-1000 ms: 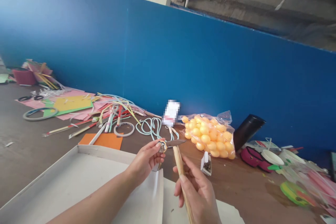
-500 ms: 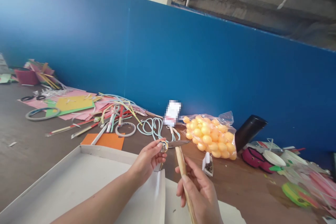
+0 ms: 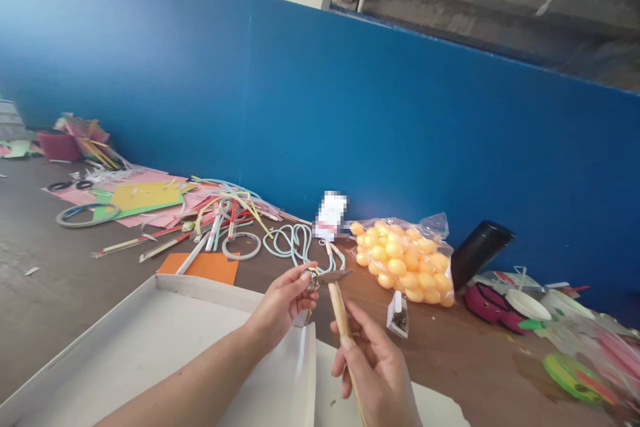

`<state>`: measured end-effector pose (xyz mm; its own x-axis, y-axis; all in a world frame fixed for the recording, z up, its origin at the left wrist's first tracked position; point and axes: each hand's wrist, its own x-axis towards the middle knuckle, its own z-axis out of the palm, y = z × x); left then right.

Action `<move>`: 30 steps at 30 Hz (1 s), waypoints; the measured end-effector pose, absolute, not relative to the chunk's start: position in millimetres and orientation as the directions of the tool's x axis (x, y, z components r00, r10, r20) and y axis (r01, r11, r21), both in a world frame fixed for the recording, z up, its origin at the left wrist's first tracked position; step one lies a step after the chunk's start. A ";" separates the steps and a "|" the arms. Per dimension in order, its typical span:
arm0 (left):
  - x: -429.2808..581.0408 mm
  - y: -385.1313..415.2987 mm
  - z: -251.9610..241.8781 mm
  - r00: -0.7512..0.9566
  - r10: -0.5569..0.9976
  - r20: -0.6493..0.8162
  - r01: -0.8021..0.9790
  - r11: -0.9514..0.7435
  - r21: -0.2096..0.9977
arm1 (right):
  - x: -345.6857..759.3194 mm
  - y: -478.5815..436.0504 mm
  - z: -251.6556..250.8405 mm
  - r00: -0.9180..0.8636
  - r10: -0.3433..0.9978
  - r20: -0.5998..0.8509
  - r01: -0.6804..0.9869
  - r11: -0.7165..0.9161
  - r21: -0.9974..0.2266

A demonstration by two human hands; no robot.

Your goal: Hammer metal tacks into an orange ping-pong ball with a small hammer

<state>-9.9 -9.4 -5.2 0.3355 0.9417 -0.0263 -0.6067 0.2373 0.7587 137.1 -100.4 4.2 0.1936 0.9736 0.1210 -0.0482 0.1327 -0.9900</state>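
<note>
Small orange ball (image 3: 313, 278) sits pinched in the left hand's (image 3: 280, 307) closed grip above the surface (image 3: 450, 347). The right hand (image 3: 376, 368) grips a hammer (image 3: 341, 312), its head touching the ball. Tapping looks to be the step in hand; a strike calls for a steady pinch.

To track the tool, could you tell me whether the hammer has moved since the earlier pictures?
Yes, slightly: the hammer has shifted left, its head drawing away from the bag of orange balls.
</note>
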 end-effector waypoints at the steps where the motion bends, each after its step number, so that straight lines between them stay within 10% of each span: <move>1: -10.0 -9.6 -5.2 0.332 0.943 -0.029 -0.601 0.235 0.764 | 137.2 -100.1 3.6 0.191 0.975 0.110 -0.032 0.119 -0.992; 30: -13.6 -11.0 -8.5 0.310 0.950 0.030 -0.419 0.108 0.901 | 134.8 -100.2 5.1 0.185 0.975 0.122 -0.007 0.125 -0.992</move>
<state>-13.6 -11.0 -8.5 0.3095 0.9504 0.0303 -0.4192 0.1078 0.9015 134.8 -100.2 5.1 0.1851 0.9752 0.1218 -0.0067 0.1252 -0.9921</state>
